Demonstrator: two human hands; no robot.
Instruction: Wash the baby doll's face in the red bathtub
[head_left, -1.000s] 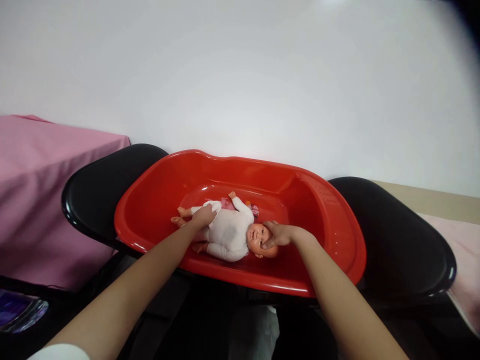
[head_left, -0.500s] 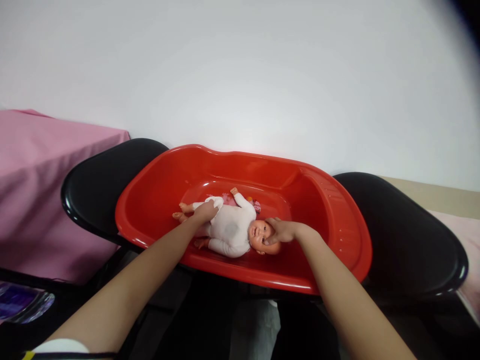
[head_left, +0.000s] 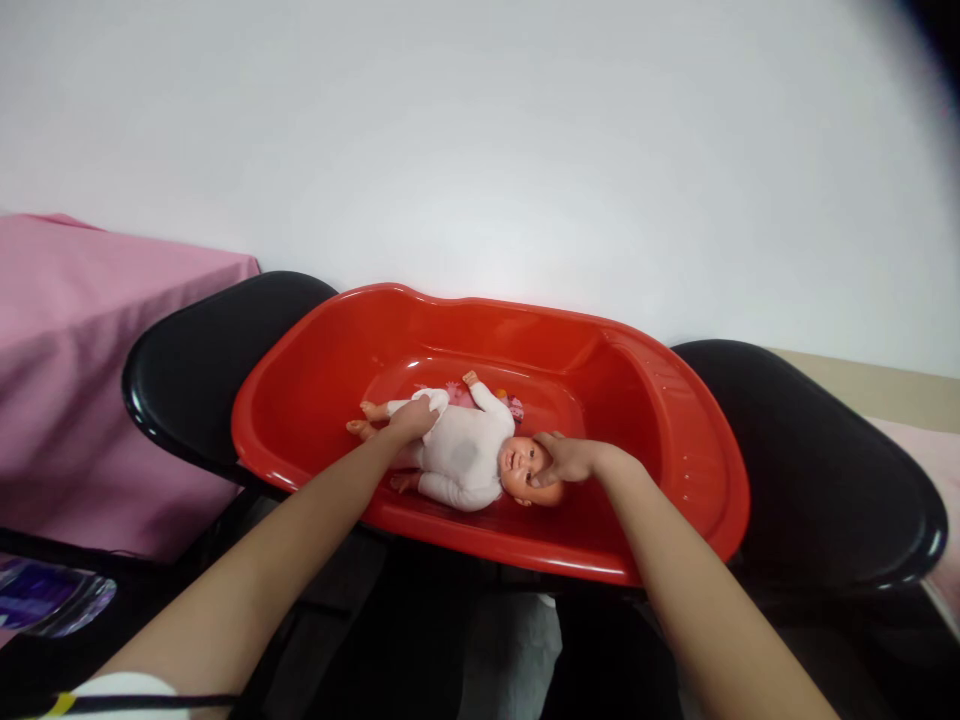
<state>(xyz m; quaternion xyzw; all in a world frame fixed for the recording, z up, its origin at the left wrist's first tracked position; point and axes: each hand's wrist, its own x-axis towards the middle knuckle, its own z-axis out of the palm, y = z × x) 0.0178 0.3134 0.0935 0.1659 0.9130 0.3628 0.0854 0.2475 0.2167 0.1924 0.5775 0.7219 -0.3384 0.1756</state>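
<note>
A glossy black rounded seat (head_left: 210,365) stands at nine o'clock, the left hand (head_left: 414,418) at eight pinches bunched white cloth (head_left: 437,400), the white-clad baby doll (head_left: 466,448) lies face-up at six in a red oval plastic tub (head_left: 300,390), and the right hand (head_left: 568,462) towards half past four grasps its head.

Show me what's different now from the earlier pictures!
Only the view shifted slightly: the red tub sits a bit higher in the picture. Nothing was taken hold of or let go. The left hand stays on the white-clothed doll, the right hand on its head.
</note>
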